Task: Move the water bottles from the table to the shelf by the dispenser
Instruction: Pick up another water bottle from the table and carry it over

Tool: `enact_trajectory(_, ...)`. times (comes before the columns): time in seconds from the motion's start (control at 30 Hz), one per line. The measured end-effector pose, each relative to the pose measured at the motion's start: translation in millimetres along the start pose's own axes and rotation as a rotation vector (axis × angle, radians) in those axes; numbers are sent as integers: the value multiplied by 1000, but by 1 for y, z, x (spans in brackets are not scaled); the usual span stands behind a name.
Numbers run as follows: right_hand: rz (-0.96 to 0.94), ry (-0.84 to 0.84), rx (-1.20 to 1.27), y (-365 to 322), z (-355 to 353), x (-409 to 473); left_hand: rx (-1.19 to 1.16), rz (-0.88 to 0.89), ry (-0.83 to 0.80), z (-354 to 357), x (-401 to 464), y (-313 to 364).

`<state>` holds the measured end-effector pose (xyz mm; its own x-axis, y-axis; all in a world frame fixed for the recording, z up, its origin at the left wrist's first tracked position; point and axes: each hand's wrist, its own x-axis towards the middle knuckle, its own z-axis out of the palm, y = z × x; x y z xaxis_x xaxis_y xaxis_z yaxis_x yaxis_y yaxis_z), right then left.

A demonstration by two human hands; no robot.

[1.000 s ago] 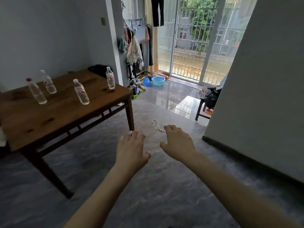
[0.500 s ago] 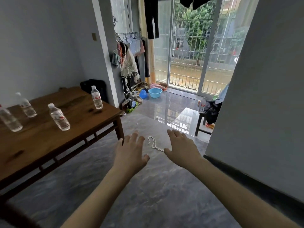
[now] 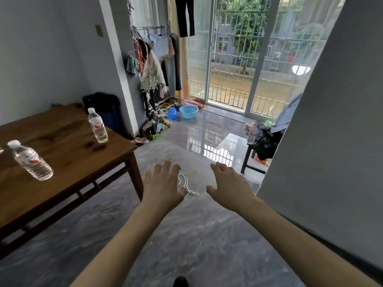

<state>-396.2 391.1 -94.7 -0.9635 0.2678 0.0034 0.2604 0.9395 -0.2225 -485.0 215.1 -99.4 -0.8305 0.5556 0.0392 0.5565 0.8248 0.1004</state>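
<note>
My left hand (image 3: pixel 163 183) and right hand (image 3: pixel 230 186) hang palm-down over the grey floor (image 3: pixel 186 245), fingers spread and slack, gripping nothing. The two water bottles I can see stand upright on the wooden table (image 3: pixel 68 162) at my nine to ten o'clock, the nearer bottle (image 3: pixel 31 161) well apart from the farther bottle (image 3: pixel 97 126) by the table's far corner. A white cord (image 3: pixel 187 186) lies on the floor at twelve o'clock between my hands, a blue basin (image 3: pixel 188 111) and a clothes rack (image 3: pixel 153 65) sit beyond it, and a grey wall (image 3: pixel 331 131) closes off everything from one to three o'clock.
</note>
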Motion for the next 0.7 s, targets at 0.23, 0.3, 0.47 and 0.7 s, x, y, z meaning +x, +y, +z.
enact_trajectory(0.23, -1, 19, -47, 5, -15, 136, 16, 35, 21, -3, 129, -24)
enact_trajectory(0.3, -2, 17, -55, 5, -16, 171, 14, 32, 28, -5, 164, -32)
enact_trajectory(0.47, 52, 19, -54, 19, -21, 239, 17, 16, 21, -4, 234, -50)
enact_trajectory(0.7, 65, -7, -56, 43, -16, 322, -10, -16, -20, 15, 307, -69)
